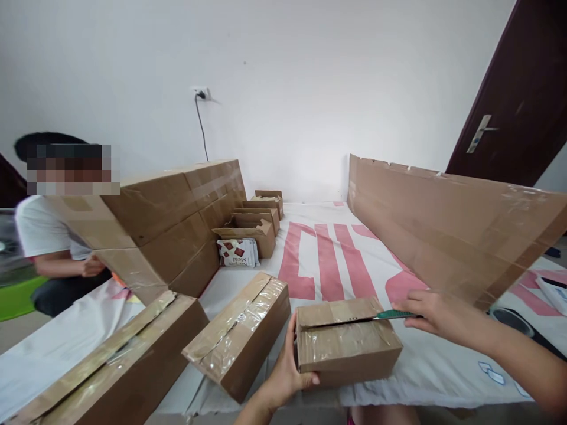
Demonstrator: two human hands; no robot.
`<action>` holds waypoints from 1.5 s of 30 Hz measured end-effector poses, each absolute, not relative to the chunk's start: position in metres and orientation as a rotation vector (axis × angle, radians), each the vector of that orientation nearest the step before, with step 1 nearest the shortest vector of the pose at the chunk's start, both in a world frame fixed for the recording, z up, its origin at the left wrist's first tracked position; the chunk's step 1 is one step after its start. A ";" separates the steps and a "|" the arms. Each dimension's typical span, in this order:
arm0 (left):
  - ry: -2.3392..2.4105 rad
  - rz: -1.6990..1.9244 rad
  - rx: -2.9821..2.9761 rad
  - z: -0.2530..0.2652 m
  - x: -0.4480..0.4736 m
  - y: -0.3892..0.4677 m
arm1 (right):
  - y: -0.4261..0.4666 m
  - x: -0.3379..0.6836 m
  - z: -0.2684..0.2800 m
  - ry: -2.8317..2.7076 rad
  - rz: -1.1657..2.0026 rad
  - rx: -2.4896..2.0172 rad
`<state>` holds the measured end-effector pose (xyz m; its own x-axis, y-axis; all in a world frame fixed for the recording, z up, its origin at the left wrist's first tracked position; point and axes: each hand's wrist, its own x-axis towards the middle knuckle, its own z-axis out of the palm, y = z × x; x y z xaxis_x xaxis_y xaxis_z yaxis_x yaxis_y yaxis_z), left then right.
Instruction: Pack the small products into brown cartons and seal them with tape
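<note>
A taped cardboard box [348,354] sits in front of me at the table's near edge. My left hand [290,366] grips its left end, thumb on the front side and fingers around the corner. In my right hand [427,313] is a green-handled utility knife [394,315], pinched between thumb and fingers. The knife's tip points left, at the seam on top of the box, near its right end. A gap runs along that seam, with clear tape on the lid in front of it. How deep the blade sits is hard to see.
Two more taped boxes, one near [239,333] and one far left [119,366], lie on the cloth-covered table [310,260]. Several open boxes [261,236] and a printed pouch [239,252] stand behind. Large cardboard walls [177,224] flank both sides. A person [57,230] sits at left.
</note>
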<state>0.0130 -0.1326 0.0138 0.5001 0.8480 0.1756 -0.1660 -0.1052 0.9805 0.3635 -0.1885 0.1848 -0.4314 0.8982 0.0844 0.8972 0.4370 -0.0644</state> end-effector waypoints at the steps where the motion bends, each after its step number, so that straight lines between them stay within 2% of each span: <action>1: 0.640 0.960 1.423 0.014 0.013 -0.133 | -0.192 0.376 0.184 -2.502 0.077 -1.634; 5: 0.663 0.927 1.434 0.016 0.013 -0.134 | -0.205 0.421 0.160 -2.029 0.212 -1.720; 9: 0.674 0.884 1.408 0.017 0.010 -0.137 | -0.209 0.435 0.089 -1.541 0.161 -1.836; 13: 0.675 0.916 1.403 0.015 0.009 -0.139 | -0.213 0.417 0.007 -1.617 0.155 -1.917; 15: 0.650 0.940 1.405 0.015 0.009 -0.140 | -0.215 0.406 -0.012 -1.732 0.137 -1.935; 17: 0.633 0.960 1.417 0.015 0.010 -0.140 | -0.216 0.394 -0.010 -1.770 0.092 -1.928; 20: 0.633 0.981 1.441 0.016 0.011 -0.142 | -0.215 0.374 0.024 -1.684 0.092 -1.798; 25: 0.611 1.031 1.442 0.018 0.013 -0.145 | -0.217 0.338 0.074 -1.607 0.395 -1.530; 28: 0.611 1.060 1.459 0.017 0.013 -0.147 | -0.224 0.334 0.082 -1.626 0.541 -1.458; 32: 0.628 1.006 1.596 0.010 0.007 -0.146 | -0.236 0.339 0.090 -1.928 0.646 -1.266; 34: 0.654 0.927 1.612 0.001 0.000 -0.145 | -0.240 0.336 0.092 -2.045 0.583 -1.265; 40: 0.607 0.902 1.446 -0.017 -0.022 -0.152 | -0.245 0.316 0.077 -2.028 -0.051 -1.394; 45: 0.567 0.904 1.547 0.015 -0.016 -0.150 | -0.240 0.298 0.076 -1.916 -0.082 -1.386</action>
<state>-0.0158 -0.1503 0.0152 0.5794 0.7823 0.2286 -0.1345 -0.1848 0.9735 0.2976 -0.2403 0.0757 -0.1263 0.7889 0.6014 0.8375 0.4097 -0.3616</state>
